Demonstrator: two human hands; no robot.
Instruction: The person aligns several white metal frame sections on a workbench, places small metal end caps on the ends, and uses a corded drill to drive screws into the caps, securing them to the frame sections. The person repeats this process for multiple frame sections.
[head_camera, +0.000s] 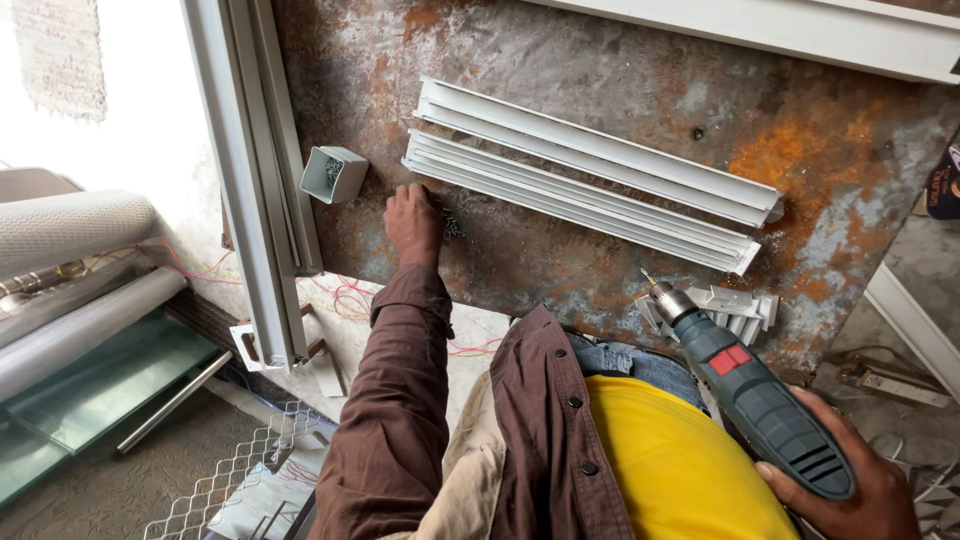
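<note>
left hand (413, 222) clenched on small screws (452, 228), on rusty table (620, 250) near its left edge, bare room around | white box (334, 174) just beside | right hand (860, 485) grasping drill (745, 392) at near edge | white strips (590, 185) well apart from left hand

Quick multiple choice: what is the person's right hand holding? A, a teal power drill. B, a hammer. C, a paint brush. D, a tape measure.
A: the right hand grips the handle of a teal power drill with its bit pointing up toward the rusty table, while the left hand reaches into a small pile of screws.
</note>
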